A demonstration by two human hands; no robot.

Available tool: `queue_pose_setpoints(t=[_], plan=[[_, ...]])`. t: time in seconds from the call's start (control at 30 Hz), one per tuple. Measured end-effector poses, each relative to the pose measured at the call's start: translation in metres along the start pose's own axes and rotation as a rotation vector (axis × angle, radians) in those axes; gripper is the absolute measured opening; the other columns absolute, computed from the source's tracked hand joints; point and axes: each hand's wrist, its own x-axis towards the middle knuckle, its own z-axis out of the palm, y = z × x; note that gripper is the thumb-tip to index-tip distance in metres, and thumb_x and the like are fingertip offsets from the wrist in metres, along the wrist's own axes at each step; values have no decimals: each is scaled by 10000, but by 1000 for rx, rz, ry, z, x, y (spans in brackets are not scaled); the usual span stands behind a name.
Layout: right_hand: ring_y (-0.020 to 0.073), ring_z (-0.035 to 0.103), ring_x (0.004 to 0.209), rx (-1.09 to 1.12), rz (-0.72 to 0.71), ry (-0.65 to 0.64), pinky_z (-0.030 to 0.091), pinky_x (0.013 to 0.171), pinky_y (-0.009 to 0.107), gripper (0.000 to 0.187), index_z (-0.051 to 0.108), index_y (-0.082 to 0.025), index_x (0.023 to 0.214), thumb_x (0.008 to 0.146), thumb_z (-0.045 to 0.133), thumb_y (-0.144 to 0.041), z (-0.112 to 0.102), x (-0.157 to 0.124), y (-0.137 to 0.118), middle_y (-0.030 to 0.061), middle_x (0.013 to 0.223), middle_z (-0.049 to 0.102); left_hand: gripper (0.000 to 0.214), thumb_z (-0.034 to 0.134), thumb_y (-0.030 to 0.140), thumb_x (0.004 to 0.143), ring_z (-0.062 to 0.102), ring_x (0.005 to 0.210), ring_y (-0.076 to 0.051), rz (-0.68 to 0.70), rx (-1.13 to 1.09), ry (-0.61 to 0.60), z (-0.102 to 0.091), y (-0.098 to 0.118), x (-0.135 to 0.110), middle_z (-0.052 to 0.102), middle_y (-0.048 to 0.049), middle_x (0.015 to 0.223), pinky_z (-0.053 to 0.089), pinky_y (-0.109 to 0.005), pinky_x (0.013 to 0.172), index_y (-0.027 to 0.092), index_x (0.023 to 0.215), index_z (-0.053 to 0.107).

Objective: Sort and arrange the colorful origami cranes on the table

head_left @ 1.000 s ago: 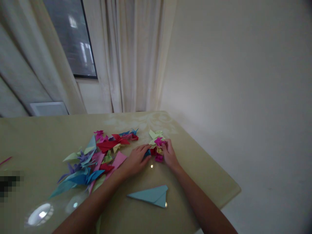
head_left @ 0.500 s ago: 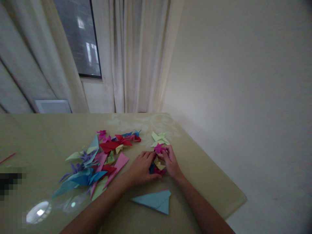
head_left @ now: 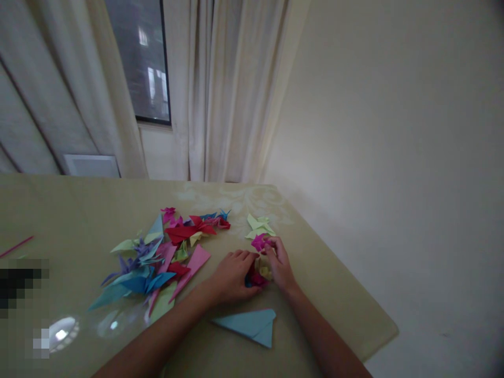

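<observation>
My left hand (head_left: 236, 275) curls around a small cluster of folded paper pieces, thumb on the near side and fingers on the far side. A dark pink piece (head_left: 259, 278) and a pale yellow one (head_left: 265, 269) show there, with a bit of blue partly hidden by the hand. Between the thumb and fingers of my right hand (head_left: 279, 261) is a magenta origami flower (head_left: 259, 242). Just beyond it lies a pale green folded paper (head_left: 260, 226). A light blue folded paper triangle (head_left: 252, 326) rests flat on the table nearer to me.
A heap of colourful origami (head_left: 157, 268) spreads over the table (head_left: 323, 294) to the left of my hands. A thin pink stick (head_left: 16, 247) lies at the far left. The wall (head_left: 394, 157) stands along the right, and curtains (head_left: 228, 94) hang beyond the table.
The view has shifted slightly. My left fingers have drawn in closer around the cluster, and its pieces have turned a little. The magenta flower stays in my right hand.
</observation>
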Motion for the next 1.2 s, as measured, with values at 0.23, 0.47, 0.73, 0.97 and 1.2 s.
queue_pose_setpoints(t=[0.23, 0.47, 0.73, 0.97, 1.2], plan=[[239, 701, 881, -185, -40, 152, 566, 774, 339, 333, 672, -228, 996, 956, 659, -559, -18, 13, 4, 70, 970, 734, 761, 778, 687, 824, 641, 1242, -354, 52, -76, -58, -20, 9, 3, 701, -133, 1353, 495, -468, 1074, 214, 1400, 623], [260, 724, 821, -251, -39, 109, 567, 749, 355, 384, 711, -211, 965, 903, 701, -590, -20, 18, 11, 88, 931, 767, 322, 571, 369, 1033, 643, 1253, -311, -321, 384, 171, -83, -55, -3, 706, -141, 1330, 472, -411, 1075, 200, 1284, 682], [261, 725, 825, -263, -41, 64, 565, 774, 362, 345, 749, -202, 926, 893, 708, -543, -18, 18, 10, 82, 903, 775, 236, 529, 306, 1013, 695, 1116, -351, -491, 483, 201, -106, -95, -20, 740, -151, 1131, 510, -444, 933, 180, 1109, 704], [247, 710, 761, -278, -30, 38, 554, 726, 347, 307, 768, -200, 892, 863, 721, -502, -20, 18, 9, 73, 847, 781, 259, 541, 313, 1010, 702, 1146, -363, -453, 466, 200, -102, -90, -16, 768, -154, 1178, 492, -472, 997, 185, 1146, 722], [242, 707, 750, -272, -32, 11, 549, 713, 342, 291, 777, -202, 894, 862, 717, -485, -20, 15, 6, 64, 828, 782, 266, 502, 223, 1013, 704, 1150, -340, -419, 411, 208, -100, -90, -16, 768, -146, 1162, 486, -455, 1027, 204, 1128, 741]])
